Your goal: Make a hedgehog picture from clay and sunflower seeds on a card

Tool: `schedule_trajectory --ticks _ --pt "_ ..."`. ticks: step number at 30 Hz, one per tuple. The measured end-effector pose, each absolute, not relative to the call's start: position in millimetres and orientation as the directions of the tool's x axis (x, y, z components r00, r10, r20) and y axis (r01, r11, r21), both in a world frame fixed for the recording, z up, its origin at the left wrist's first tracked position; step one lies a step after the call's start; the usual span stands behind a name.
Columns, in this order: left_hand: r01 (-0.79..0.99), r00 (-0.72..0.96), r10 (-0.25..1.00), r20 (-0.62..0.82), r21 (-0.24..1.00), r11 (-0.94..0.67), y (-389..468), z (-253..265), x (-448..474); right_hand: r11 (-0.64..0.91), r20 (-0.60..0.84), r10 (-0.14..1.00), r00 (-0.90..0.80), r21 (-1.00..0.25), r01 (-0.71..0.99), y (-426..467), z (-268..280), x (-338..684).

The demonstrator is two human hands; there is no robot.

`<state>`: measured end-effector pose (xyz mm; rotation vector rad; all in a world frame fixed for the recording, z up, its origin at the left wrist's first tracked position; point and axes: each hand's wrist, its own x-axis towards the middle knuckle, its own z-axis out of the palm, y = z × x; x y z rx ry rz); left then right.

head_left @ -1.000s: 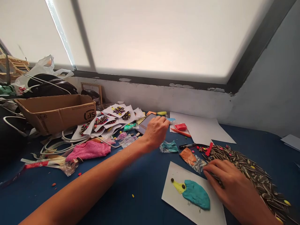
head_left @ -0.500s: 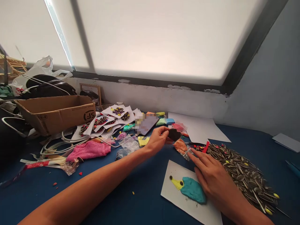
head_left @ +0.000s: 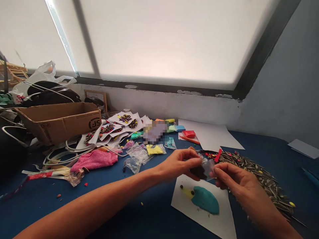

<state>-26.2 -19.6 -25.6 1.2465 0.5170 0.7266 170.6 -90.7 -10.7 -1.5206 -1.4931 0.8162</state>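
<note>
Currently, both hands are working just right of the frame's centre. Left hand (head_left: 183, 162) is gripping a small packet (head_left: 199, 172) with something dark in it; right hand (head_left: 236, 179) is pinching its clear end between thumb and fingers. Cannot tell whether the packet is open. It is sitting between the two hands, touching both, hanging over the top edge of a white card (head_left: 225, 215).

On the card, lower right of the frame: a teal body (head_left: 206, 200) and a yellow snout (head_left: 186, 192), apparently modelling clay, are lying flat, dark dots marking nose and eye. Judging progress: these parts are looking finished; the leg strokes (head_left: 208, 215) are showing as bare lines, uncovered.

Farther out, striped seeds (head_left: 270, 189) are spreading at right, a yellow packet (head_left: 154, 149) is lying near mid-frame, and a pink cloth (head_left: 96, 160) is resting on the worktop (head_left: 139, 219) at left.
</note>
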Motion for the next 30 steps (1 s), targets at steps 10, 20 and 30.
schedule_trajectory --ticks 10,20,30 --pt "-0.138 0.716 0.697 0.050 0.988 0.071 -11.3 -22.3 -33.0 0.048 0.061 0.998 0.013 -0.893 0.447 -95.5 -4.3 173.5" --pt "-0.011 0.721 0.693 0.003 1.000 0.008 -12.8 -25.2 -25.3 0.040 0.040 0.999 -0.010 -0.873 0.486 -96.0 -3.6 173.0" --pt "-0.006 0.755 0.655 0.017 1.000 -0.018 -8.2 -16.8 -15.8 0.066 0.079 0.997 0.007 -0.869 0.491 -98.1 1.2 172.8"
